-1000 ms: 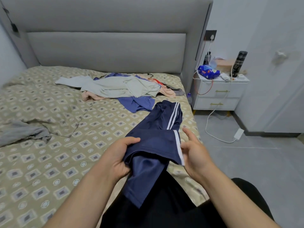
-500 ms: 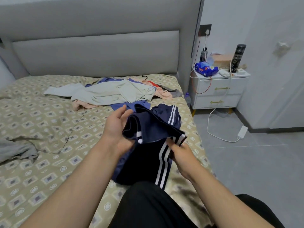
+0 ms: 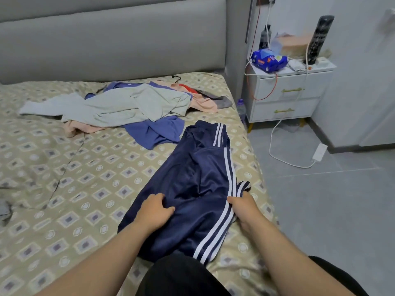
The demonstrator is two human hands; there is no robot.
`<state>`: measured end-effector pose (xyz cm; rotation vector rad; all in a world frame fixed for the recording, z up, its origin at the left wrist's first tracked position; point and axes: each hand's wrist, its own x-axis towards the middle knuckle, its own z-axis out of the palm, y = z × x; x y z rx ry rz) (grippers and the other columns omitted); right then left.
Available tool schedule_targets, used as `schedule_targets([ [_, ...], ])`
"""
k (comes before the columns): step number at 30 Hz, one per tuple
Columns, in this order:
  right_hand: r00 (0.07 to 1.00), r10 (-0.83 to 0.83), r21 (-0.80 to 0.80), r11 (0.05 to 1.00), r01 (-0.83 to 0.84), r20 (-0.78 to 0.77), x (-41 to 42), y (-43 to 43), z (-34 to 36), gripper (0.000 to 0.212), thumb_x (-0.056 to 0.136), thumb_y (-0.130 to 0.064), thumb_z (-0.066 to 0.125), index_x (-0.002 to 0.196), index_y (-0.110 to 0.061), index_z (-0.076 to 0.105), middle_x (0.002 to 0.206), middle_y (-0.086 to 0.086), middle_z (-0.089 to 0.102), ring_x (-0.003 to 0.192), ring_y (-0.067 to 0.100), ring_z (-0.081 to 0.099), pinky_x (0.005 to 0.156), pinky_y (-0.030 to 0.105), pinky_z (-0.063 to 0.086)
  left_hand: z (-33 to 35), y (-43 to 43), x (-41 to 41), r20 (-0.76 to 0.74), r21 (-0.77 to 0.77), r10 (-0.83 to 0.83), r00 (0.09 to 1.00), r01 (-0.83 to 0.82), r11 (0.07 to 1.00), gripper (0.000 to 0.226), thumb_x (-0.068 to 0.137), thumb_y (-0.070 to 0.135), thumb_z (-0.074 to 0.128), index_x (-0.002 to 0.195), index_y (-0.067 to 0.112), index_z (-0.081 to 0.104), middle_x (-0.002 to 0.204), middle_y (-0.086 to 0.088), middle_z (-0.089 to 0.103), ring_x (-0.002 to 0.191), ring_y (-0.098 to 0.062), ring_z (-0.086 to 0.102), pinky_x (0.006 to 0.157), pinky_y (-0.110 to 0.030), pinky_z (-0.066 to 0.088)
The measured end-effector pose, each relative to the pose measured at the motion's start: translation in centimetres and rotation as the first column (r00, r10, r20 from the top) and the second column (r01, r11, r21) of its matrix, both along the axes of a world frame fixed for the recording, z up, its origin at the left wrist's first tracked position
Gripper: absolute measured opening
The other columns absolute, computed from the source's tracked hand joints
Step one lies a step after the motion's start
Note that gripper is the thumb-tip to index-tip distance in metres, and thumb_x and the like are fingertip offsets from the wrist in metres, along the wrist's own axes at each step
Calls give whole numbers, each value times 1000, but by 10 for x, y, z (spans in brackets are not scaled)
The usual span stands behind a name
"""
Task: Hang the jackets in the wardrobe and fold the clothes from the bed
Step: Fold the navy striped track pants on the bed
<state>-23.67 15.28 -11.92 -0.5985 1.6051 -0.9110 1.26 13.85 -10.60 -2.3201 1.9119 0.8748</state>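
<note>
Right, the bed [image 3: 64,184], w/ a beige patterned sheet, fills the left and ctr of the frame. Its grey padded headboard [image 3: 111,43] runs across the top. Grey tiled floor [image 3: 320,210] takes the right side.

The navy track pants [image 3: 192,174], w/ white side stripes, lie spread on the bed near its right edge, from mid-frame down to the lower ctr. A loose pile of clothes [image 3: 136,103] (pale grey-green, peach, blue, a bit of red) sits on the bed in the upper ctr. Its blue piece lies just beside the pants' upper end. A white nightstand [image 3: 286,97] w/ two drawers stands at upper right, next to the bed.

Both forearms come in from the btm. The left hand [image 3: 154,210] is on the pants at lower ctr, fingers curled into the fabric, gripping a fold. The right hand [image 3: 243,208], to its right, has its fingers closed round the striped edge of the pants.

On the nightstand sit a blue packet [image 3: 269,59], a tall dark cylinder [image 3: 321,39] and a small dark bottle [image 3: 265,36]. A white power strip [image 3: 319,152] w/ its cable lies on the floor at the right.
</note>
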Motion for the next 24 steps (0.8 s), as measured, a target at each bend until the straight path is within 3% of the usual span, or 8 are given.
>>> schedule_targets([
  [2,1000,-8,-8,1000,8,11,2,-3,-6,26,86,-1,47,87,-18,67,95,12,74,92,36,70,89,54,56,-8,0,2,115,-31,-49,992,53,998,44,87,54,61,116,21,58,119,-2,56,113,-27,55,94,-39,46],
  [6,993,11,-133,991,4,115,4,-17,-3,31,91,4,55,108,-18,69,102,5,75,94,26,72,89,44,58,-5,-5,-12,-171,62,-130,977,142,988,31,88,46,65,86,16,55,85,3,62,76,-15,58,70,-30,44],
  [11,918,-174,-66,975,211,357,-5,-29,-7,29,95,7,49,112,-10,65,106,16,72,97,33,69,92,48,54,-1,-13,-9,-342,10,-8,940,12,1000,9,85,9,66,80,11,58,76,2,61,70,-12,54,70,-30,46],
  [13,911,-259,56,965,255,322,-10,-26,-17,24,98,2,47,111,-8,64,102,17,71,93,36,68,89,52,56,2,-19,1,-219,10,-5,976,7,1000,14,80,1,58,75,13,59,72,2,61,71,-16,56,66,-29,44],
  [15,902,-290,126,956,263,319,-13,-22,-21,23,97,1,45,109,-9,63,102,18,71,92,37,69,84,52,58,12,-23,6,-15,176,-135,991,136,975,17,78,2,51,79,12,64,79,0,65,76,-19,60,63,-25,43],
  [17,916,-280,133,959,251,288,-12,-21,-19,23,95,1,46,106,-10,62,100,18,71,92,38,69,80,50,59,24,-31,1,61,302,-196,979,169,938,13,77,5,52,85,8,62,86,-5,65,75,-20,60,58,-24,43],
  [22,921,-302,126,952,278,245,-9,-24,-19,26,84,-6,54,108,-11,61,102,16,71,90,36,69,84,51,59,27,-68,-41,-271,26,51,961,-45,999,28,81,25,66,103,9,58,99,-9,65,80,-19,60,68,-30,46],
  [24,940,-336,-9,942,336,-57,-7,-24,-12,29,80,-12,55,109,-12,58,111,9,65,95,31,64,87,46,56,22,-80,-62,-377,62,101,920,-84,995,31,84,31,70,105,11,58,100,-5,66,79,-15,61,63,-25,45],
])
